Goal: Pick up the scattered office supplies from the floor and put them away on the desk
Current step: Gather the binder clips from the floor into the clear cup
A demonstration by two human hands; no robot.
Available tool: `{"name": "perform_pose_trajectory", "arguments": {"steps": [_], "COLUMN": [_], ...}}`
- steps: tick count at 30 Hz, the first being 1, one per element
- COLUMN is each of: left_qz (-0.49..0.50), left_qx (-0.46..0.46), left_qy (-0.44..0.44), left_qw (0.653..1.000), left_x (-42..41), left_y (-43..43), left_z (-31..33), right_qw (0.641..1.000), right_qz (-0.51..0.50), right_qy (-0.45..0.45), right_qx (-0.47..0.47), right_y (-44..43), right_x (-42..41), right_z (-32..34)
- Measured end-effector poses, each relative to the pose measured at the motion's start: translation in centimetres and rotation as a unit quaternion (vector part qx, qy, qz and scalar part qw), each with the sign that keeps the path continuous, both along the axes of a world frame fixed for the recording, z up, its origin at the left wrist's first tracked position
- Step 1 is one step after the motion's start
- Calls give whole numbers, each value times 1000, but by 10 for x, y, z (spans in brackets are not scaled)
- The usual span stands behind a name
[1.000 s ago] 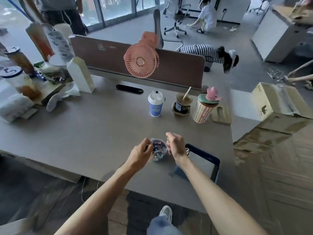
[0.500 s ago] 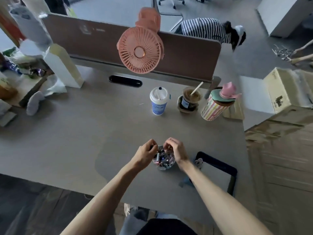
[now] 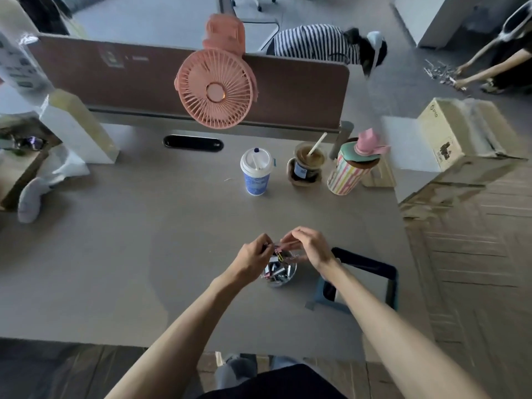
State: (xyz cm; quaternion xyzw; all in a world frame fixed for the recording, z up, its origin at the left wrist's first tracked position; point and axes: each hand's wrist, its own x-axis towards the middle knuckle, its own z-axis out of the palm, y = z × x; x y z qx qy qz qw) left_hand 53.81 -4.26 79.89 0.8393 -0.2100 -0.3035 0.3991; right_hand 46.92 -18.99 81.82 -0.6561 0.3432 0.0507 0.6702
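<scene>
left hand [image 3: 254, 256] grip: paper clips [image 3: 278, 254] are pinched | right hand [image 3: 309, 246] grip: same clips are pinched | clips are held just above clear cup [image 3: 280, 276], near front edge of surface [image 3: 144, 240] | risk: clips may be dropped past rim, or cup tipped, if tangled clips are snagged

The grey desk [image 3: 144, 240] carries a small clear bowl [image 3: 283, 280] of clips [image 3: 275, 273] near the middle, with a dark-framed tablet [image 3: 368, 276] just to its right. Farther back, a lidded paper cup [image 3: 256, 174], an iced coffee [image 3: 308, 165] and a striped tumbler [image 3: 345, 177] stand in a row. A white carton [image 3: 80, 133] stands far left.
</scene>
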Motion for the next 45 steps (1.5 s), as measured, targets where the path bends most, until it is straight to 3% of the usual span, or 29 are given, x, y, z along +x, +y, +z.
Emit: {"name": "perform_pose_trajectory", "arguments": {"steps": [5,12,14,18,22,24,36,45], "left_qz": [0,-19,-51,-127,-193,-208,-170,-119], "left_qx": [6,20,26,-26,-49,-31,-3,-72], "left_qy": [-14,-54,-89,-161,-237,-231,-205,-290], "left_qw": [1000,998,994,978,951,950,964,947], "left_x": [5,10,7,-2,-8,-7,-12,-43], "left_y": [3,15,10,-7,-19,-17,-4,19], "left_z": [-5,-10,-11,-14,-27,-31,-22,-15], "right_qw": [997,997,998,975,957,954,935,862], "right_qz": [6,43,31,73,98,102,178,319], "right_qy": [28,60,50,40,55,58,21,-27], "right_qx": [76,25,-21,-208,-267,-274,-306,-394], "right_y": [7,5,-1,-12,-13,-14,-15,-12], "right_x": [2,5,2,-16,-34,-38,-47,-62], "right_z": [-1,1,4,-1,1,1,-3,-8]}}
